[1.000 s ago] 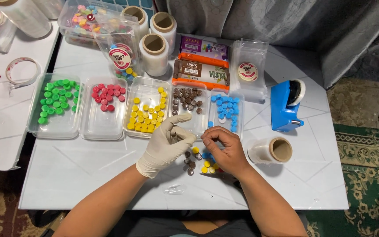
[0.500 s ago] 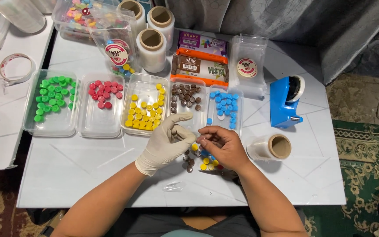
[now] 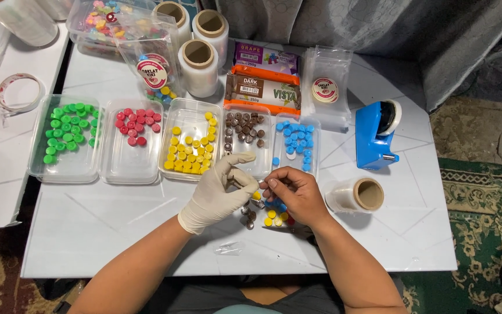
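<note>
Along the middle of the tabletop stand trays of green, red, yellow, brown and blue candies. Near the front edge, the gloved left hand and bare right hand meet, fingertips pinched together on something small I cannot make out, above a mixed candy pile; seemingly assembling a portion, which calls for fine fingertip control.
</note>
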